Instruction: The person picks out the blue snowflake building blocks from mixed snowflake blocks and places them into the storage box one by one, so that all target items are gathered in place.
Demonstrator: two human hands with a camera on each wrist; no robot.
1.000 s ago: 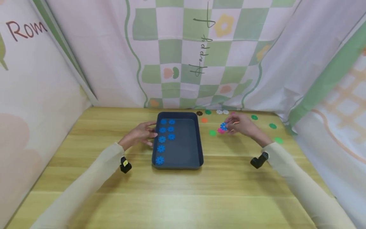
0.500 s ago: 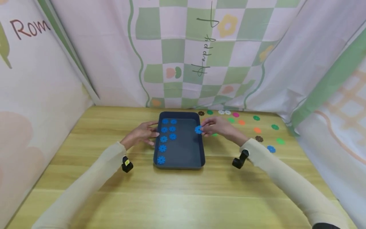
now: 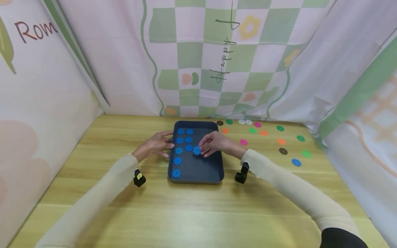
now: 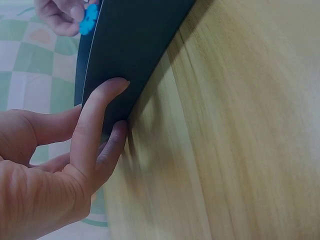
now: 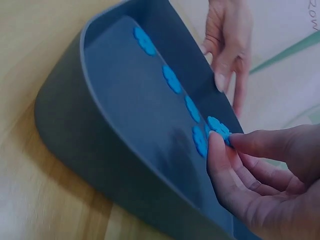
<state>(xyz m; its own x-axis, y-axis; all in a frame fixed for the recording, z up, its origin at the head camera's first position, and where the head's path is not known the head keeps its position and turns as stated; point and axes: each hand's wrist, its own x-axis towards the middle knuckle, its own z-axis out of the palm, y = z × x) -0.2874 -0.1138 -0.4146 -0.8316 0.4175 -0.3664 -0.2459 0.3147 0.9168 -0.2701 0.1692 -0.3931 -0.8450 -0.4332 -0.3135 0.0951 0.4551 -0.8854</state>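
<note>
A dark rectangular tray (image 3: 201,170) lies on the wooden table, with several blue flower-shaped notched discs (image 3: 177,161) in two columns along its left side. My right hand (image 3: 215,143) is over the tray, pinching another blue disc (image 3: 196,150) between thumb and fingertips. In the right wrist view this held disc (image 5: 218,129) is tilted above those lying on the tray floor. My left hand (image 3: 154,145) is at the tray's left side. Its fingers (image 4: 87,135) touch the outer wall in the left wrist view, and it holds no disc.
To the tray's right, loose discs are scattered: pink (image 3: 243,142), orange (image 3: 281,141), brown (image 3: 283,151), green (image 3: 300,138), white (image 3: 245,122) and one blue disc (image 3: 296,162). A patterned curtain (image 3: 214,69) hangs along the table's back edge.
My right hand has carried the blue disc leftward from among the loose discs, across the tray's right rim, to beside the second column. The left hand has stayed at the tray's left side.
</note>
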